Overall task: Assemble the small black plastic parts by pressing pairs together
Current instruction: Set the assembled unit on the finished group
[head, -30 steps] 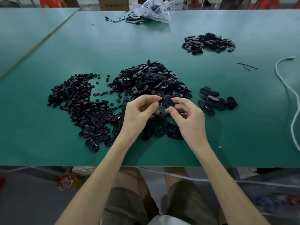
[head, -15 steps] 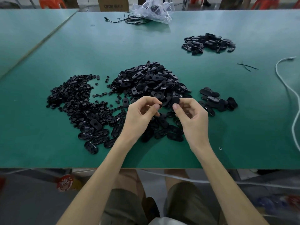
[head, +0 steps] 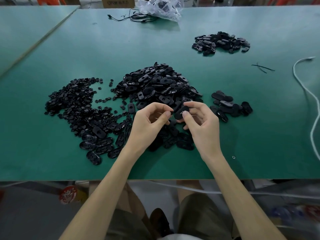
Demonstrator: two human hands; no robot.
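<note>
Right hand (head: 199,125) held one black oval plastic shell (head: 181,113) just above the green worktop (head: 259,132), pinched between thumb and fingers at its edges, directly in front of the central heap of oval shells (head: 155,84). Left hand (head: 147,125) had thumb and forefinger closed tip to tip on what looked like a small black round insert (head: 171,112). It was mostly hidden, so its identity is uncertain. The two pieces sat just beside each other and were not visibly joined.

Handling (judged): moulded plastic, light and stiff, with a glossy and probably slippery face. Best gripped by the rim, leaving the middle opening free. The insert is tiny and easily dropped, so a fingertip pinch suits it. A press fit likely needs square alignment before squeezing.

Counts:
- In hand: one shell, one probable insert.
- Heaps on the worktop: four.
  - the central heap
  - a spread of small round pieces (head: 72,101) to the left
  - a small group (head: 230,106) right of the hands
  - a far pile (head: 221,42)
- Pieces per heap: too many and too overlapped to count.
- Also present: one white cord (head: 308,94), one clear plastic bag (head: 161,7).
</note>
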